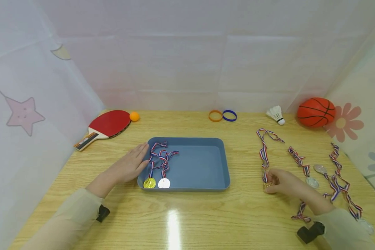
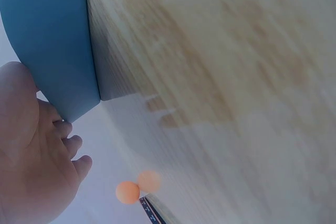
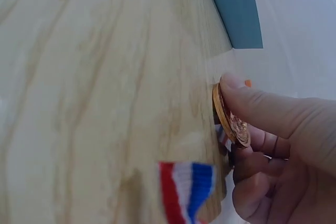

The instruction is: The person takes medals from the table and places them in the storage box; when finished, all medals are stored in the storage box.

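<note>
With thumb and fingers, my right hand (image 1: pixel 282 182) pinches the rim of a bronze-coloured medal (image 3: pixel 231 119), which is tipped up at the table surface. Its red, white and blue ribbon (image 1: pixel 264 154) stretches away from me across the table. My left hand (image 1: pixel 131 165) lies against the left wall of a blue-grey tray (image 1: pixel 203 166), fingers extended. The left wrist view shows the same tray wall (image 2: pixel 58 40) beside the fingers. Inside the tray, on its left side, are a gold medal (image 1: pixel 149 183) and a silver medal (image 1: pixel 164 183) with crumpled ribbons.
Several silver-coloured medals (image 1: pixel 312 182) with tangled ribbons lie at the right. Along the back are a red table tennis paddle (image 1: pixel 110 123), an orange ball (image 1: pixel 134 116), orange (image 1: pixel 215 120) and blue wristbands (image 1: pixel 229 120), a shuttlecock (image 1: pixel 276 114) and a small basketball (image 1: pixel 316 112).
</note>
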`<state>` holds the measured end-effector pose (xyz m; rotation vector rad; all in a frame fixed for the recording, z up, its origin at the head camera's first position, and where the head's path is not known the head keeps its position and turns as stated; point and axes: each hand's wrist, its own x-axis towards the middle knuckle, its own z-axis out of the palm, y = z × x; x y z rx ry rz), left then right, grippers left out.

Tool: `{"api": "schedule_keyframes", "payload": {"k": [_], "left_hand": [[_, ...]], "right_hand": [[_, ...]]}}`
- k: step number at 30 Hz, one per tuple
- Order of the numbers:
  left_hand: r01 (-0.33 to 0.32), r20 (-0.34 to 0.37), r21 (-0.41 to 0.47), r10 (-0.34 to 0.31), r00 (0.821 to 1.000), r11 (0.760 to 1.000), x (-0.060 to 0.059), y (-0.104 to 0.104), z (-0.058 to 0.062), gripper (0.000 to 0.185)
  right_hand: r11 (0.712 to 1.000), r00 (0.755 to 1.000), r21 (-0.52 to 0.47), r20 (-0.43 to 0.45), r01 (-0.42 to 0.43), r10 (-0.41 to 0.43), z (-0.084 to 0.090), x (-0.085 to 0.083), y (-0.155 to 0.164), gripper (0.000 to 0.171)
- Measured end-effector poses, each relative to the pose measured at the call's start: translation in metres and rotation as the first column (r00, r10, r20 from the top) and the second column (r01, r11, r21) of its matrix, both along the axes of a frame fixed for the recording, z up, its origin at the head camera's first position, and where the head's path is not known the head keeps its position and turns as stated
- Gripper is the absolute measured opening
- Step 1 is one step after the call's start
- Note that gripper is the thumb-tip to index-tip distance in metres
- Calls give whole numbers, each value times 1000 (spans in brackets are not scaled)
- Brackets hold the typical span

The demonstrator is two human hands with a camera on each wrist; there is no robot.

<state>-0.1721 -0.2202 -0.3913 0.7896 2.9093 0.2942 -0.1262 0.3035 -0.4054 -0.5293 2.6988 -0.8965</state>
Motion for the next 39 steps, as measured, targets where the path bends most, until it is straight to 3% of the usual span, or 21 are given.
{"api": "schedule_keyframes", "payload": {"k": [4, 6, 11, 16, 22, 27, 30, 35, 39], "left_hand": [[0, -6, -3, 0, 1000, 1000, 0, 0, 1, 62], [2, -9, -3, -2, 1000, 1000, 1, 0, 1, 62], [-1, -4, -5, 1, 1000, 1000, 1, 0, 0, 62], [-10, 5, -3, 10, 1000, 1000, 0, -1, -1, 63], [-9, 4, -4, 9, 1000, 1000, 0, 0, 0, 63], [-10, 2, -5, 10, 1000, 1000, 0, 0, -1, 63], [-7, -1, -8, 7, 1000, 1000, 0, -1, -1, 63], [-2, -3, -11, 2, 1000, 1000, -1, 0, -2, 63], [0, -2, -11, 0, 1000, 1000, 0, 0, -1, 62]], "right_hand": [[997, 997, -76, 81, 5, 2, 0, -3, 3, 28], [990, 987, -138, 163, 11, 12, 0, -5, 6, 26], [964, 936, -253, 351, 76, 18, 1, -9, 14, 25], [929, 891, -318, 453, 190, -28, 4, -14, 22, 31], [862, 874, -419, 482, 284, -54, 10, -18, 28, 35], [792, 852, -457, 504, 405, -145, 13, -20, 30, 25], [763, 841, -479, 518, 435, -155, 14, -21, 31, 19], [704, 832, -545, 542, 455, -118, 13, -23, 33, 12], [644, 846, -619, 527, 450, -85, 12, -25, 32, 13]]}}
